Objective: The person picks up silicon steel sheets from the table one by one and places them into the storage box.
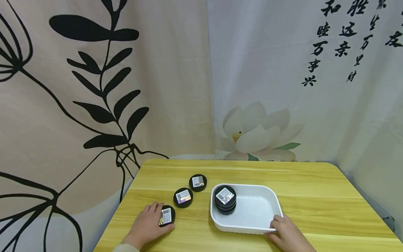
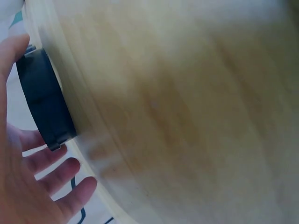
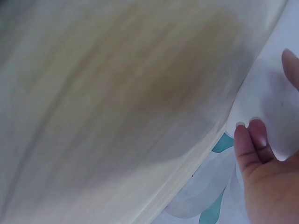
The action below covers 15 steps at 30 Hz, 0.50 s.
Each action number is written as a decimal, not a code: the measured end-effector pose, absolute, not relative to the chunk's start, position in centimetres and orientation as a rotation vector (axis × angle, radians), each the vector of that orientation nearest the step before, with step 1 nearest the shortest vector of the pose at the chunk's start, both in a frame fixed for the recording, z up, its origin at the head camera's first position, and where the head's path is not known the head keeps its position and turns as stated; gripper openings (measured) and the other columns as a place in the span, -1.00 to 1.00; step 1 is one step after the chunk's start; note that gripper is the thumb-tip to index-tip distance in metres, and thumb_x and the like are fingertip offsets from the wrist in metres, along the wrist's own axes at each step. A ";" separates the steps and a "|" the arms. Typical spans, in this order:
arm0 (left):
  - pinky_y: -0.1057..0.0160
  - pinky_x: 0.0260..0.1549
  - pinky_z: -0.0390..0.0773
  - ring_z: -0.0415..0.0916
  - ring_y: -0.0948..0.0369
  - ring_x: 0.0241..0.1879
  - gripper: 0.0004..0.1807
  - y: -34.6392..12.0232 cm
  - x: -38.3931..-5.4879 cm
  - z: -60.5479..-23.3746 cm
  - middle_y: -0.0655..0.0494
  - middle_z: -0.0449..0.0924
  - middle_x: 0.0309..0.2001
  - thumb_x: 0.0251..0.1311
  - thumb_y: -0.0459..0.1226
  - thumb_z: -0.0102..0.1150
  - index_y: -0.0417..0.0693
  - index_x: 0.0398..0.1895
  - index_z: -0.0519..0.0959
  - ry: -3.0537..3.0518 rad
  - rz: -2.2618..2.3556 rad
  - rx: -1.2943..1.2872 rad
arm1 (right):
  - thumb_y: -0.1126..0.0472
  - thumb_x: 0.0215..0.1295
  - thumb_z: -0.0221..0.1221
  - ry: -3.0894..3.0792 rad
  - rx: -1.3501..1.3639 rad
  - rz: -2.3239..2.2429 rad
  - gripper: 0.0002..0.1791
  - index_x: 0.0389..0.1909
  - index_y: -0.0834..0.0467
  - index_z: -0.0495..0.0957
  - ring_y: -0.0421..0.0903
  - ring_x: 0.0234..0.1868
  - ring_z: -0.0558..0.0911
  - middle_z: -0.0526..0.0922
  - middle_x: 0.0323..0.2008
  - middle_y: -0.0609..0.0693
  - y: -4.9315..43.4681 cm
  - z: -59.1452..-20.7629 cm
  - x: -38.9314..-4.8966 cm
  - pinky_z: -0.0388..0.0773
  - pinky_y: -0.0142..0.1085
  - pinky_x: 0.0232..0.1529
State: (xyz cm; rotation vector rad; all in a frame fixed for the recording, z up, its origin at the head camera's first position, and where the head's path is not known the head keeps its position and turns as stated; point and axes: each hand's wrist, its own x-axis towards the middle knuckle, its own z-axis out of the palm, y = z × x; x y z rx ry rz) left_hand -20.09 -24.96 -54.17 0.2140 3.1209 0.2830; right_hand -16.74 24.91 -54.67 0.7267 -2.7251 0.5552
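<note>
The pile might tip

If the right hand tugs the tray, the pile inside could slide or fall. The left hand pinches a black disc, left of the tray; the right pinches the tray's corner. That disc is well apart from the right hand. Two more discs lie past it on the worktop.

**Camera set: one wide, two close**

Head: from above, facing forward and down; takes in wood-grain tabletop and printed curtain. Left wrist: close, tilted, low over tabletop; shares left hand and black round container with head. Right wrist: likewise; shares right hand and white tray.
</note>
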 end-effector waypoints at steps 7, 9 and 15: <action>-0.26 0.13 0.47 0.45 -0.13 0.14 0.21 -25.0 -20.1 -53.9 -0.15 0.48 0.18 -0.15 0.58 0.16 -0.22 0.31 0.41 3.109 0.255 0.202 | -0.04 0.09 0.45 -2.746 0.706 0.550 -0.75 -0.57 -0.13 0.56 -0.35 -0.39 0.32 0.40 -0.44 -0.39 24.9 -54.6 -16.7 0.36 -0.36 -0.38; -0.26 0.12 0.47 0.45 -0.12 0.14 0.21 -25.0 -20.1 -53.8 -0.15 0.48 0.17 -0.15 0.57 0.17 -0.22 0.32 0.41 3.105 0.258 0.200 | -0.04 0.09 0.45 -2.750 0.701 0.545 -0.75 -0.57 -0.12 0.56 -0.35 -0.39 0.33 0.41 -0.44 -0.39 24.9 -54.5 -16.7 0.37 -0.36 -0.38; -0.24 0.12 0.48 0.46 -0.09 0.13 0.20 -25.1 -20.0 -53.9 -0.12 0.50 0.15 -0.15 0.55 0.21 -0.22 0.32 0.40 3.104 0.260 0.199 | -0.04 0.09 0.45 -2.747 0.708 0.550 -0.75 -0.57 -0.12 0.56 -0.35 -0.39 0.32 0.41 -0.44 -0.39 24.9 -54.5 -16.7 0.37 -0.35 -0.38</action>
